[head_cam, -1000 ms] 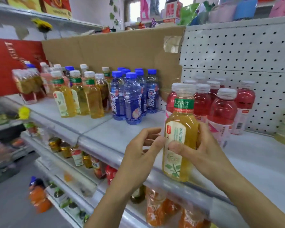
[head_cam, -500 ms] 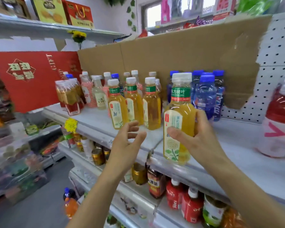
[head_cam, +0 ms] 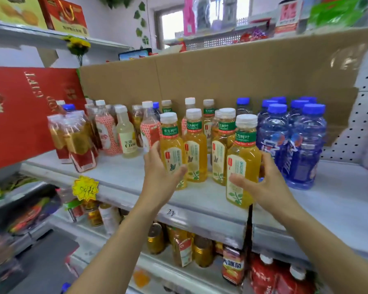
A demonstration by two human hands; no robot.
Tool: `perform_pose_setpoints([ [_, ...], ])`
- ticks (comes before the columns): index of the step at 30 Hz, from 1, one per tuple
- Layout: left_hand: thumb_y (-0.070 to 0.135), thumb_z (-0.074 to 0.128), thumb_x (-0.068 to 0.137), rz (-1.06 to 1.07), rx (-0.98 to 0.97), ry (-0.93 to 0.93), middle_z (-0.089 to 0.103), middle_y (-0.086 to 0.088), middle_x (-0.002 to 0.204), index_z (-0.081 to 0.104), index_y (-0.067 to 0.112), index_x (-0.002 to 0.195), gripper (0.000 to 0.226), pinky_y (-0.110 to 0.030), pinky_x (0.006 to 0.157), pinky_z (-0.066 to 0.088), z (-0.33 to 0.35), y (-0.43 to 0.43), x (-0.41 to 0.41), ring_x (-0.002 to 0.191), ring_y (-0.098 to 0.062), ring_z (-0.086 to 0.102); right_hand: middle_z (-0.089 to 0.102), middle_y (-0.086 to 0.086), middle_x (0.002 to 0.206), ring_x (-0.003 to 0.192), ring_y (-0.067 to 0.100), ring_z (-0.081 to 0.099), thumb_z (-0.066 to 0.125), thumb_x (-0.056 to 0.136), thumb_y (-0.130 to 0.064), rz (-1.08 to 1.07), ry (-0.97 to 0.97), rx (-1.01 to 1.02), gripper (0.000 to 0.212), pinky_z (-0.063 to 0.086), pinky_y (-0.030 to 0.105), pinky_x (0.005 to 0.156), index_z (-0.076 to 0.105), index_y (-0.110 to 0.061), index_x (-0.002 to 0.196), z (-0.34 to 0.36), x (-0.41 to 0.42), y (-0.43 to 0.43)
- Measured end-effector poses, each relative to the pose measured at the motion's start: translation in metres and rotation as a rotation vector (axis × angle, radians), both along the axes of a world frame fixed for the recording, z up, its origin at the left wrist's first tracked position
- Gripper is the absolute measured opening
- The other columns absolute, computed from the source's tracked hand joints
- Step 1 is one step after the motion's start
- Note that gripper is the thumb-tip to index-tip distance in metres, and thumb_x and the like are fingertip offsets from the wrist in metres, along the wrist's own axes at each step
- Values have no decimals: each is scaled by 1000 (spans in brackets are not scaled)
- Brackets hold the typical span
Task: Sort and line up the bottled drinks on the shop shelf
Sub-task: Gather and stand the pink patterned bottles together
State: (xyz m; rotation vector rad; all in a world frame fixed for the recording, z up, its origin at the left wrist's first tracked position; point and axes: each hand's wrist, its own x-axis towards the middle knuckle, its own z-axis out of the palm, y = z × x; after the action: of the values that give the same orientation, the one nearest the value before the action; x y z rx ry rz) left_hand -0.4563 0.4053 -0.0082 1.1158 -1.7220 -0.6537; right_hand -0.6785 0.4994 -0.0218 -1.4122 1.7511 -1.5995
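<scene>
Bottles of yellow tea (head_cam: 196, 149) stand in a row on the white shelf (head_cam: 123, 179). Right hand (head_cam: 268, 183) wraps its fingers and thumb round one upright tea bottle (head_cam: 241, 158) at the front edge of the shelf, just beside the blue bottles (head_cam: 302, 149). Left hand (head_cam: 159, 177) curls round the front bottle (head_cam: 172, 149) at the left end of the row.

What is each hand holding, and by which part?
The right hand grips the nearest yellow tea bottle round its lower body; the left hand grips the leftmost front tea bottle at mid-body.
</scene>
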Motion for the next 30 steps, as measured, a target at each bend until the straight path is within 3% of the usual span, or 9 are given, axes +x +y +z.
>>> perform_pose_setpoints([
  [10, 21, 74, 88, -144, 29, 16, 55, 9, 137, 25, 34, 148, 79, -49, 103, 51, -5, -40, -5, 125, -12, 56, 59, -5, 125, 111, 18, 62, 83, 78, -23, -29, 102, 136, 76, 55, 53, 93, 33, -29, 134, 14, 3, -30],
  [15, 27, 76, 86, -205, -25, 5, 55, 19, 126, 27, 45, 137, 73, -41, 100, 53, -7, -46, -15, 120, -5, 56, 58, -5, 127, 111, 17, 62, 82, 76, -32, -19, 170, 146, 87, 54, 50, 93, 24, -35, 141, 25, 13, -42],
  [18, 50, 72, 82, -234, -45, -15, 47, 19, 135, 24, 50, 140, 75, -38, 101, 53, -12, -51, -11, 124, -3, 51, 48, -8, 132, 119, 17, 55, 71, 74, -52, -73, 178, -9, 85, 51, 53, 96, 24, -39, 143, 37, 23, -50],
  [20, 72, 57, 75, -183, -101, -21, 39, 17, 138, 28, 43, 143, 79, -30, 101, 50, -10, -60, -1, 125, -4, 46, 37, -12, 132, 126, 19, 45, 65, 81, -52, -184, 274, -193, 73, 47, 51, 100, 27, -34, 142, 52, 30, -57],
  [23, 72, 50, 79, 10, -284, 73, 35, 9, 129, 33, 29, 142, 78, -1, 85, 39, 5, -93, 20, 115, -3, 38, 33, -14, 129, 127, 18, 41, 61, 92, -45, -282, 490, -417, 57, 42, 40, 102, 38, -26, 140, 90, 46, -71],
  [24, 66, 55, 84, 52, -314, 116, 35, 6, 131, 33, 24, 144, 76, 2, 90, 34, 13, -108, 26, 116, -3, 36, 37, -14, 128, 125, 17, 44, 59, 92, -45, -268, 555, -450, 52, 41, 36, 100, 43, -26, 137, 105, 53, -79],
  [25, 57, 61, 88, 70, -319, 135, 36, 2, 136, 31, 21, 147, 75, -3, 101, 31, 22, -123, 31, 122, -6, 35, 42, -14, 127, 123, 15, 46, 57, 92, -45, -237, 605, -450, 47, 41, 33, 99, 48, -27, 134, 122, 61, -90],
  [27, 45, 66, 92, 14, -276, 98, 37, -3, 143, 26, 17, 152, 78, -31, 116, 33, 36, -150, 38, 133, -15, 36, 48, -11, 126, 117, 11, 50, 56, 94, -46, -169, 672, -341, 38, 42, 32, 96, 53, -31, 129, 153, 75, -118],
  [30, 40, 68, 92, -245, -173, 8, 48, -2, 140, 26, 19, 151, 75, -43, 110, 42, 51, -176, 41, 127, -18, 50, 50, -3, 138, 115, 11, 49, 57, 96, -47, -151, 802, 36, 43, 41, 32, 94, 52, -30, 135, 185, 87, -170],
])
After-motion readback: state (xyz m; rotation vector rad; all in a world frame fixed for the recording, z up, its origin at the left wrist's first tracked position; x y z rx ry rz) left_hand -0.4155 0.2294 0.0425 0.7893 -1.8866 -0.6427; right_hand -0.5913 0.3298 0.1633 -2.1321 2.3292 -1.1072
